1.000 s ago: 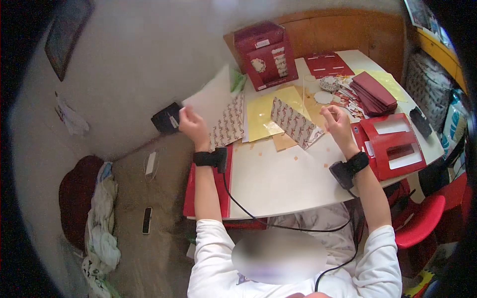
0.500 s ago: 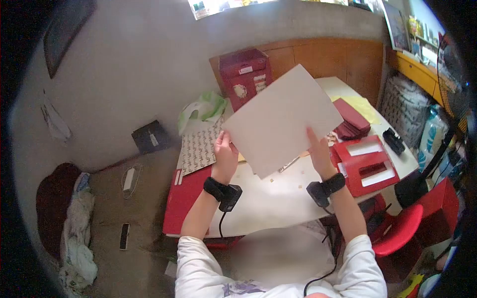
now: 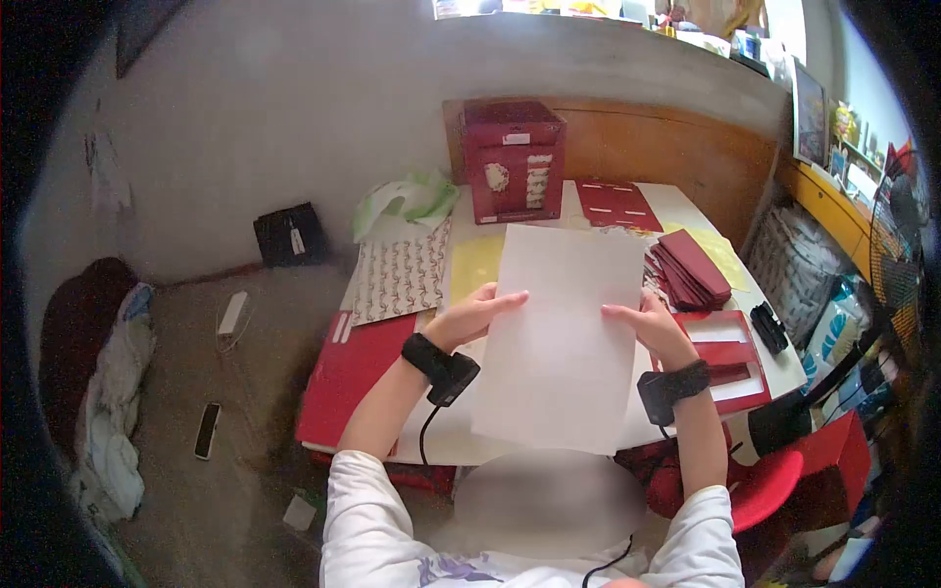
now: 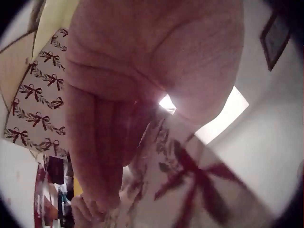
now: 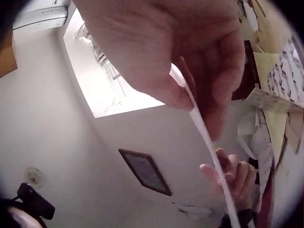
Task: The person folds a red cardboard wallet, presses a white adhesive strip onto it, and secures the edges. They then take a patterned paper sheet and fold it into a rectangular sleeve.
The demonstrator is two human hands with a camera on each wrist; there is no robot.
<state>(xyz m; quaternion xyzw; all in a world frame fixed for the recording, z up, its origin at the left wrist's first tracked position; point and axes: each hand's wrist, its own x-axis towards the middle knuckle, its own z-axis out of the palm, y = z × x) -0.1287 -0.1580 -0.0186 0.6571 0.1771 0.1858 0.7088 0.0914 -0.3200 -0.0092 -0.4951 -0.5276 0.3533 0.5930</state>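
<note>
A large sheet of paper, blank white on the side facing me, is held by its two long edges over the near part of the table. My left hand grips its left edge with the thumb laid on the white face. On the opposite edge, my right hand pinches it the same way, fingers behind. The left wrist view shows the sheet's printed underside, with dark red bows and leaves. Seen nearly edge-on in the right wrist view, the thin sheet runs between thumb and fingers.
A dark red box stands at the back of the white table. Left of the sheet lie another printed sheet and a green-white plastic bag. Dark red folded pieces and a red panel with cut-outs lie to the right.
My left hand has brought the sheet from the left to the middle, and my right hand has taken hold of its other edge. The sheet has turned from slanted to straight and come nearer.
</note>
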